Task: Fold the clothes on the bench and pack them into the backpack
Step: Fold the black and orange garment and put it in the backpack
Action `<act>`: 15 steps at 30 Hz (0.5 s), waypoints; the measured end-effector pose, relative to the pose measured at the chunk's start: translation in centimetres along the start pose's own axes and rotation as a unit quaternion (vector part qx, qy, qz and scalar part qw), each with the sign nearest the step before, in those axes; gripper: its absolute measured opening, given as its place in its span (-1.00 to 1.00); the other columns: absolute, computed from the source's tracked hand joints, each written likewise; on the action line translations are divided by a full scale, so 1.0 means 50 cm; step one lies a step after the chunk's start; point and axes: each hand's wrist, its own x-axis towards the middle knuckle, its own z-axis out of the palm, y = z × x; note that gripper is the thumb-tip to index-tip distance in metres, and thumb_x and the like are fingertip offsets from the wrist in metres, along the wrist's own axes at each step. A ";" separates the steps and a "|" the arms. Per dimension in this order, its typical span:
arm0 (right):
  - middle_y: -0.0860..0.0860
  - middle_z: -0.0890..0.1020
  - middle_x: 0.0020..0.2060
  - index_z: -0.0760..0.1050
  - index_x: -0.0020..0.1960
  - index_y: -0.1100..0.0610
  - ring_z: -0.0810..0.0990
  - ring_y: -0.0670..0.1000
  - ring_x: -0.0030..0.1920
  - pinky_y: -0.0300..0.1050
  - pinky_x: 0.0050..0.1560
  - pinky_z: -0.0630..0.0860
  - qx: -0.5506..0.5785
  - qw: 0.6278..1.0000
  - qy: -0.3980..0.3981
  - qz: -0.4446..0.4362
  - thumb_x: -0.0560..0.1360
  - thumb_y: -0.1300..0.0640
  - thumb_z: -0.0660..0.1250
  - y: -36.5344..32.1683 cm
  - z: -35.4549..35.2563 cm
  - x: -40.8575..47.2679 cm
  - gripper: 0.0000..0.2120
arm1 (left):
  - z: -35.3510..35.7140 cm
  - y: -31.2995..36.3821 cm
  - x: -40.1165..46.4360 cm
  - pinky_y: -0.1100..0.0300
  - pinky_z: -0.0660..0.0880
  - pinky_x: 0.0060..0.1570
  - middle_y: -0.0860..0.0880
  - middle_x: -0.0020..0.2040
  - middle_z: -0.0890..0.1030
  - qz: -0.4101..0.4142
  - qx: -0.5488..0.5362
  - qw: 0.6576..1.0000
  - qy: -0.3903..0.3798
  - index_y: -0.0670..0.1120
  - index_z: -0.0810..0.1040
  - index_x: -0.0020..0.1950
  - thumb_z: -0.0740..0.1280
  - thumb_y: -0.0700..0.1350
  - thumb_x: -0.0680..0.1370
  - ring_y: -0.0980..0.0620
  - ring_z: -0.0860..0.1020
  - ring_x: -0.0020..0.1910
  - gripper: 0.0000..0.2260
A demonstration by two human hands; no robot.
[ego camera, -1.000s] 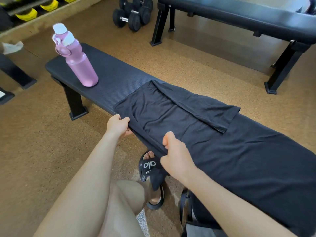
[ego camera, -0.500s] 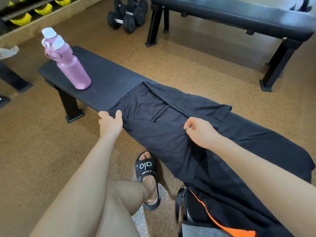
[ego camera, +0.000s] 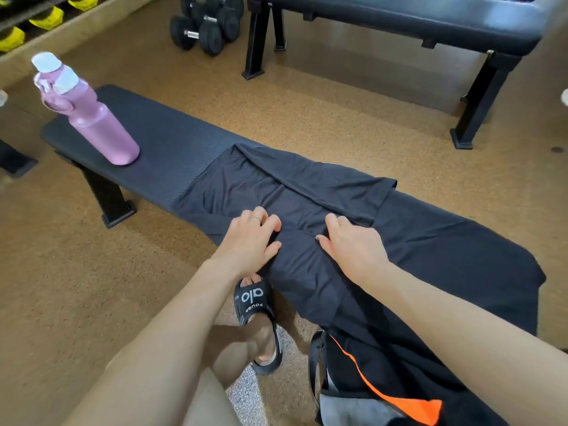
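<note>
A dark navy garment (ego camera: 430,241) lies spread along the black bench (ego camera: 159,146), one sleeve folded across its top. Its near edge hangs over the bench's front. My left hand (ego camera: 250,238) rests on the cloth near the left end, fingers loosely bent, pressing a fold. My right hand (ego camera: 350,244) lies flat on the cloth beside it, fingers stretched toward the folded sleeve. A black backpack (ego camera: 384,395) with orange trim and a grey lining stands on the floor below the bench, partly under the hanging cloth.
A pink water bottle (ego camera: 92,118) stands on the bench's left end. Dumbbells (ego camera: 206,26) sit on the floor behind. A second black bench (ego camera: 399,23) crosses the back right. My foot in a black sandal (ego camera: 258,318) is beside the backpack.
Both hands carried the near edge of the garment up over its middle. They now lie close together on the fold, where before they held the edge apart.
</note>
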 end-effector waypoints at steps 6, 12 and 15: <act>0.01 0.42 -0.30 0.38 -0.06 0.13 0.48 0.04 -0.47 -0.15 -0.50 0.09 -0.017 0.999 0.049 -0.006 0.62 -0.09 0.22 0.055 0.020 -0.053 -0.72 | -0.014 0.069 -0.004 0.01 0.35 -0.20 -0.11 -0.06 0.45 0.107 0.100 0.987 0.064 -0.10 0.44 -0.02 0.35 -0.24 0.39 -0.15 0.42 -0.14 -0.80; 0.03 0.44 -0.25 0.40 -0.04 0.12 0.48 0.03 -0.41 -0.13 -0.52 0.16 -0.030 0.999 0.035 0.001 0.58 0.00 0.32 0.069 0.004 -0.087 -0.80 | 0.013 0.188 -0.089 -0.04 0.43 0.01 -0.11 0.12 0.45 0.282 0.140 0.947 -0.066 -0.08 0.36 0.11 0.34 0.12 0.37 -0.15 0.43 0.05 -0.57; 0.04 0.42 -0.28 0.31 -0.09 0.10 0.44 0.06 -0.41 -0.09 -0.47 0.15 0.016 0.999 0.047 0.000 0.36 0.23 0.47 0.059 -0.036 -0.128 -0.67 | 0.027 0.191 -0.096 -0.08 0.42 0.17 -0.20 0.29 0.41 0.277 0.221 0.932 -0.080 -0.14 0.28 0.25 0.40 0.05 0.39 -0.23 0.41 0.20 -0.45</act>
